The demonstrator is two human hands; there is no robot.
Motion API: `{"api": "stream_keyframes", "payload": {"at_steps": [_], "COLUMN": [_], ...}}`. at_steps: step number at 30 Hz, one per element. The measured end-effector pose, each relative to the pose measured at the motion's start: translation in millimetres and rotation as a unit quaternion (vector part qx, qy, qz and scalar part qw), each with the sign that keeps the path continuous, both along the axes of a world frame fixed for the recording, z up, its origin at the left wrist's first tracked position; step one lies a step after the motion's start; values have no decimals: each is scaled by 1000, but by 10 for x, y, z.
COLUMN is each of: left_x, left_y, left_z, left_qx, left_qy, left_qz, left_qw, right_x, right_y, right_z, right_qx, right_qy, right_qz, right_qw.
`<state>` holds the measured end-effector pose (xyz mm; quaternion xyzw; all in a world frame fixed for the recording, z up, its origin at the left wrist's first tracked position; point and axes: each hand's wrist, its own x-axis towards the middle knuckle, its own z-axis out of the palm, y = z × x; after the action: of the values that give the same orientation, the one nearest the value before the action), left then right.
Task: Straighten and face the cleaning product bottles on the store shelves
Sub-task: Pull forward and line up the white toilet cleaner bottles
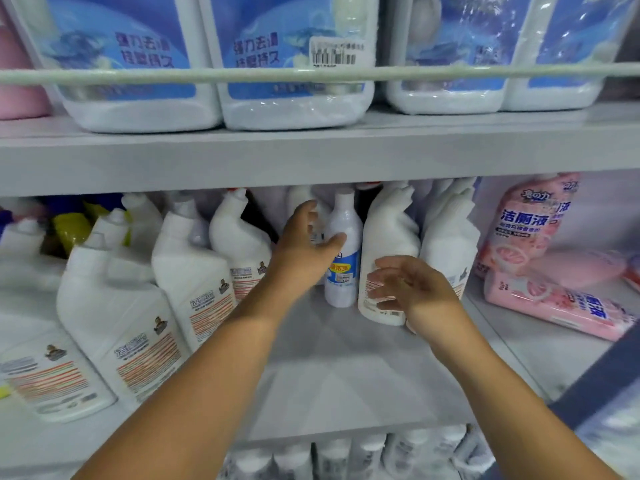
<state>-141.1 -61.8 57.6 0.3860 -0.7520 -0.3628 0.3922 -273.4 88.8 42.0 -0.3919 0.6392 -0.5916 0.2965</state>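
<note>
Grey store shelving (311,157) fills the view, with a pale guard rail (207,75) run across the front of the upper tier. On that upper shelf, large white jugs with blue labels (131,64) are lined up side by side, a barcode sticker (341,51) being fixed to one of them. On the middle shelf, white angled-neck toilet cleaner bottles (117,327) are ranked in rows on the left, and more of them (388,258) are stood toward the right. Pink refill pouches (533,223) are kept at the far right, one propped upright and another (554,306) laid flat. A bare stretch of shelf board is seen in the middle, and at its back a slim white bottle with a blue label (343,251) is stood upright between the angled-neck bottles. The left hand (304,244) is held open just beside this slim bottle, thumb reaching toward it; whether contact is made cannot be told. The right hand (412,289) is spread with relaxed fingers in front of the nearest angled-neck bottle, nothing being gripped. Further white bottles (363,455) are glimpsed on the tier below.
</note>
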Motion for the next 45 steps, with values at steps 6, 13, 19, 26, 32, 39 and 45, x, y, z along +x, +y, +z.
{"api": "stream_keyframes", "payload": {"at_steps": [6,13,19,26,32,39,45], "left_x": [-228,138,481,1208,1534,1565,1598], "left_y": [-180,242,526,930,942,905,897], "left_z": [-112,-256,-154,-55,-149,-280,-278], "left_qx": [64,30,38,15,21,12,20], "left_qy": [-63,24,47,52,30,12,28], "left_qz": [-95,-56,4,147,209,222,193], "left_qw": [991,998,998,988,977,975,981], "right_x": [-157,-125,45,305,610,801,931], "right_y": [139,101,-113,-414,-948,-2114,-2395], "right_z": [-22,-18,-27,-40,276,618,563], "right_qx": [-4,9,25,52,31,32,39], "right_qy": [-3,10,9,88,150,364,457], "right_qz": [-32,-11,44,108,127,139,147], "right_qw": [999,1000,999,989,980,921,876]}}
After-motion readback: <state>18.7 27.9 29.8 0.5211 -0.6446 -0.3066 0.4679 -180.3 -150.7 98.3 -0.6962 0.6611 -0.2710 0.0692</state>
